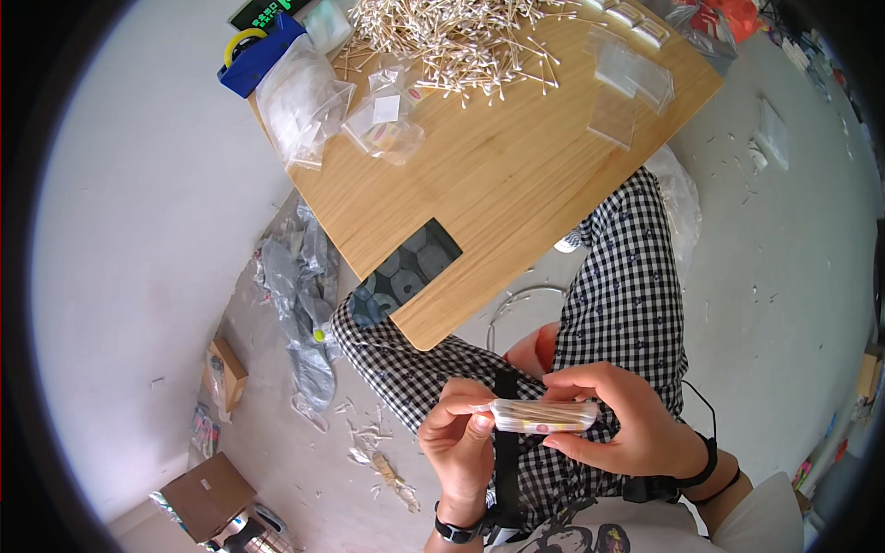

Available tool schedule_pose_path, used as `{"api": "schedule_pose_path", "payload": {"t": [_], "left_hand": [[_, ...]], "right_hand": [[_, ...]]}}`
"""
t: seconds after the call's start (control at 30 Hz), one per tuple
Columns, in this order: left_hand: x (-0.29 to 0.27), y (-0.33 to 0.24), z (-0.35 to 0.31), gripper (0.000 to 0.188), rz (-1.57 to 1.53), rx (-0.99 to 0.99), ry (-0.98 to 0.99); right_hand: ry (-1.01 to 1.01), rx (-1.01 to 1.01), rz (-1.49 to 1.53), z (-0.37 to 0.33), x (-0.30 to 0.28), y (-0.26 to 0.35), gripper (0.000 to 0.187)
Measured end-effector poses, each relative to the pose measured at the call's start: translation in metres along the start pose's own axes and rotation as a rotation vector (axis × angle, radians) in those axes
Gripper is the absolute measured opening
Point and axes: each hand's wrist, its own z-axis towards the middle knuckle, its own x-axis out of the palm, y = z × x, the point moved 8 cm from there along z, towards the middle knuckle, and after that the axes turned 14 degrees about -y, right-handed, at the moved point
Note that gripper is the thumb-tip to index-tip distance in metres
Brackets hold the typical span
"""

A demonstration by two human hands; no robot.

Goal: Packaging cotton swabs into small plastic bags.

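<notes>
Above my lap, a small clear packet of cotton swabs (542, 416) lies sideways between my two hands. My left hand (461, 433) pinches the packet's left end between thumb and fingers. Around its right end curve the thumb and fingers of my right hand (627, 419), gripping it along the edges. White tips and pale sticks show through the plastic. On the far part of the wooden table (498, 175) a large loose heap of cotton swabs (442, 37) is spread out.
Clear plastic sleeves (631, 78) lie at the table's right, small filled packs (650, 32) behind them. Plastic bags (304, 101) and a blue tape dispenser (263, 55) are at the far left. A dark phone (410, 267) rests near the front corner. Cardboard boxes (207, 498) stand on the floor.
</notes>
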Motion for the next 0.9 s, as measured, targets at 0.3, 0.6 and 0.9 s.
{"api": "schedule_pose_path", "payload": {"t": [0.3,0.6,0.9], "left_hand": [[0.002,-0.02,-0.009,0.012,0.182,0.149,-0.087],[0.027,-0.037,-0.026,0.018,0.664,0.626,0.008],[0.058,-0.042,-0.044,0.022,0.886,0.944,0.181]], "right_hand": [[-0.174,0.163,0.248,0.0,-0.008,-0.015,0.044],[-0.278,-0.216,-0.032,-0.002,-0.005,0.009,0.04],[-0.361,-0.124,0.11,-0.008,0.002,0.003,0.021]]}}
